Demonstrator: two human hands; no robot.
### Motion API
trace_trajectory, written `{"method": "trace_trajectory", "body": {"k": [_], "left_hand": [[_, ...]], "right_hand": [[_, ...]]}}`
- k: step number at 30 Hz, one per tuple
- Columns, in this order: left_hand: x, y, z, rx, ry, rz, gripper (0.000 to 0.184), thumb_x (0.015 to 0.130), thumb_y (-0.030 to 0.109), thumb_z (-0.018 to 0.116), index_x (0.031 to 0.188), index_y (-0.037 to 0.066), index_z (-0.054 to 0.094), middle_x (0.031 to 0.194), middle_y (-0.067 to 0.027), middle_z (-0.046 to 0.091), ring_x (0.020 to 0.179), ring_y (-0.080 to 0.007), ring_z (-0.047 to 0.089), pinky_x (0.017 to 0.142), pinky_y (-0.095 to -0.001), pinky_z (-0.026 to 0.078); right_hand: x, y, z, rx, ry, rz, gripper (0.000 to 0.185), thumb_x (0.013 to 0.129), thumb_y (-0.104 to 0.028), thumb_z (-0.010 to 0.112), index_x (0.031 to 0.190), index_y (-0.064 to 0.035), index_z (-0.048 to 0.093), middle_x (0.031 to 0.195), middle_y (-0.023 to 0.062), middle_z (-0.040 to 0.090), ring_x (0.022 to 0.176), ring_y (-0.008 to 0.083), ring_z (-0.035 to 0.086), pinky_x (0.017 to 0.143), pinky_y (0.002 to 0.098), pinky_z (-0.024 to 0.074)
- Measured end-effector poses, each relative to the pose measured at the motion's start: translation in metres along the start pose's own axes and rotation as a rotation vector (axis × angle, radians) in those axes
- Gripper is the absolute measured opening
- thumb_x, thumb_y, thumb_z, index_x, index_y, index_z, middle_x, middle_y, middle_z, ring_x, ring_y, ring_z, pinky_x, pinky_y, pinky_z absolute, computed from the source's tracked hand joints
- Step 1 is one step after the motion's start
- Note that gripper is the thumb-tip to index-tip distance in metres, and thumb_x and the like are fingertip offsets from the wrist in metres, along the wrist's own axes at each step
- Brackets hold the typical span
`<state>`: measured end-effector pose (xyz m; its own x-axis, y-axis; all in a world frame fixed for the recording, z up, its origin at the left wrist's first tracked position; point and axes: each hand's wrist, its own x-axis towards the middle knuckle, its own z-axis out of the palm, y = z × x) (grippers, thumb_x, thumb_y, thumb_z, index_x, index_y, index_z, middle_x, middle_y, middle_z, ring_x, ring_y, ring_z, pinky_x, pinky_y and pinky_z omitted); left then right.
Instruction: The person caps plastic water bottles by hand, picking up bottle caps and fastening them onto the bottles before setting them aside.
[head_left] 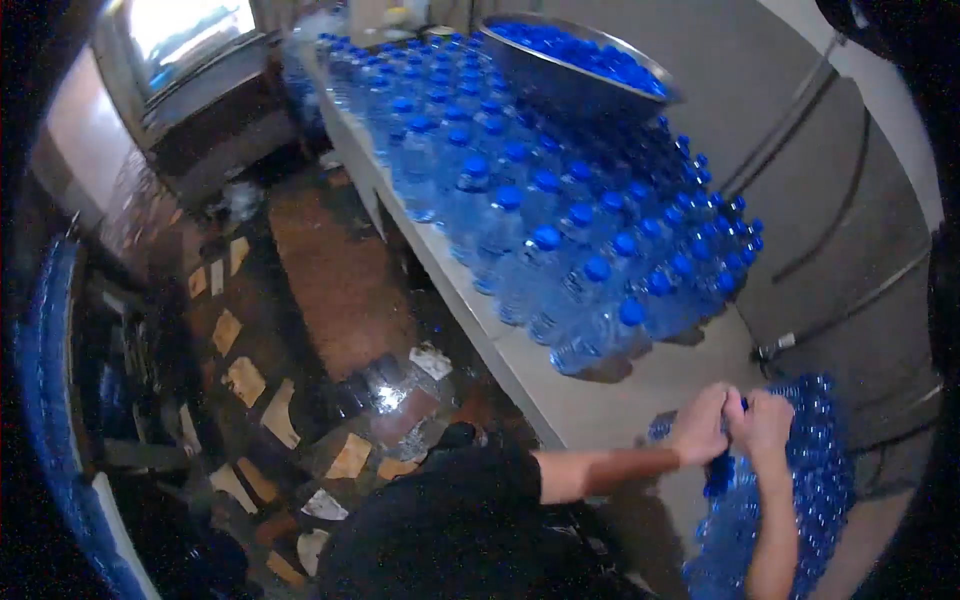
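My left hand (pixel 700 428), reaching out of a black sleeve, is closed, with its fingertips meeting those of my right hand. My right hand (pixel 765 425) is closed too, its bare forearm rising from the bottom of the view. A small bit of dark blue shows between the fingers, but what they grip is mostly hidden. Just below my left hand is a dark blue piece (pixel 718 474), too blurred to name. Beneath and beside both hands stand several clear bluish plastic bottles (pixel 820 470), packed closely on the counter.
Capped bottles (pixel 545 240) fill the long counter (pixel 480 320) ahead. A metal basin (pixel 510 62) of blue caps (pixel 590 55) rests above them at the back. Cables (pixel 840 320) run along the right wall. Torn cardboard pieces (pixel 245 382) litter the dark, wet floor to the left.
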<state>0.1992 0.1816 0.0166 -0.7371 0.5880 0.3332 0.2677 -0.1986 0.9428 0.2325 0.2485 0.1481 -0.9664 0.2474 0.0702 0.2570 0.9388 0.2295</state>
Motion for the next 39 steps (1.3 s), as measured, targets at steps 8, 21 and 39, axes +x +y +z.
{"method": "trace_trajectory", "body": {"k": [8, 21, 39], "left_hand": [[0.073, -0.043, -0.027, -0.418, -0.904, 0.179, 0.067, 0.056, 0.027, 0.087, 0.113, 0.004, 0.062, 0.107, -0.0105, 0.065, 0.102, -0.0234, 0.060, 0.089, -0.0390, 0.047], [0.006, -0.007, 0.003, -0.174, -0.298, 0.107, 0.061, 0.055, 0.019, 0.082, 0.112, 0.006, 0.064, 0.110, -0.0141, 0.068, 0.101, -0.0338, 0.063, 0.084, -0.0428, 0.051], [0.014, 0.004, -0.025, -0.314, -0.698, 0.062, 0.056, 0.053, 0.021, 0.086, 0.103, 0.005, 0.066, 0.095, -0.0089, 0.071, 0.091, -0.0236, 0.066, 0.081, -0.0388, 0.052]], "right_hand": [[-0.004, 0.020, 0.022, -0.028, 0.215, -0.209, 0.034, 0.086, -0.034, 0.059, 0.068, -0.0055, 0.065, 0.068, 0.0191, 0.064, 0.063, 0.0386, 0.062, 0.058, 0.0500, 0.0470], [-0.050, 0.006, -0.004, -0.100, 0.341, -0.107, 0.036, 0.088, -0.037, 0.059, 0.072, -0.0050, 0.066, 0.069, 0.0193, 0.063, 0.066, 0.0403, 0.062, 0.060, 0.0487, 0.0501], [-0.043, 0.041, 0.031, -0.052, 0.339, -0.441, 0.023, 0.081, -0.027, 0.060, 0.069, -0.0079, 0.060, 0.064, 0.0137, 0.058, 0.061, 0.0351, 0.057, 0.053, 0.0498, 0.0427]]}}
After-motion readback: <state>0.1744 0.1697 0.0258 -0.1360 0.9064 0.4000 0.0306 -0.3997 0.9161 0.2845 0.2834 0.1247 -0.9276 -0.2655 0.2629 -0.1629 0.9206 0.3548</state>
